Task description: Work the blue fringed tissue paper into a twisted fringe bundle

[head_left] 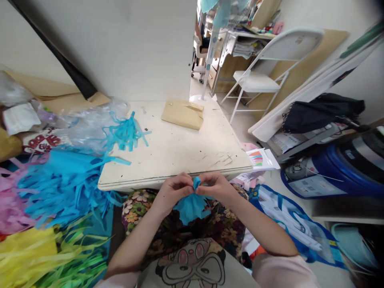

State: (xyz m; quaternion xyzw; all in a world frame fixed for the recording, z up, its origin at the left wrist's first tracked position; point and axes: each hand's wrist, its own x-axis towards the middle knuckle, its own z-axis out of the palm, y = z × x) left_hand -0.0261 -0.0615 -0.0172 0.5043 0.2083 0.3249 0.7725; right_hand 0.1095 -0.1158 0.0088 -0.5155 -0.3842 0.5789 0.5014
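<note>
Between both hands, just over my lap at the table's near edge, is a blue tissue paper tassel (pixel 191 208). A small twisted loop stands up at its top, and the paper flares out below. My left hand (pixel 179 190) pinches the twisted part from the left, thumb and finger closed. From the other side my right hand (pixel 215 187) pinches the same spot, its fingertips close to the left ones. Another fringed blue tassel (pixel 127 130) lies on the white table (pixel 180 154) at its left side.
A brown paper piece (pixel 183 115) lies at the table's back. Heaped fringed paper in blue (pixel 69 180), yellow (pixel 33 252) and pink (pixel 12 200) sits at left, near clear plastic bags (pixel 87 120). To the right are a white folding chair (pixel 258 80), a blue drum (pixel 327 168) and a blue-edged bag (pixel 288 220).
</note>
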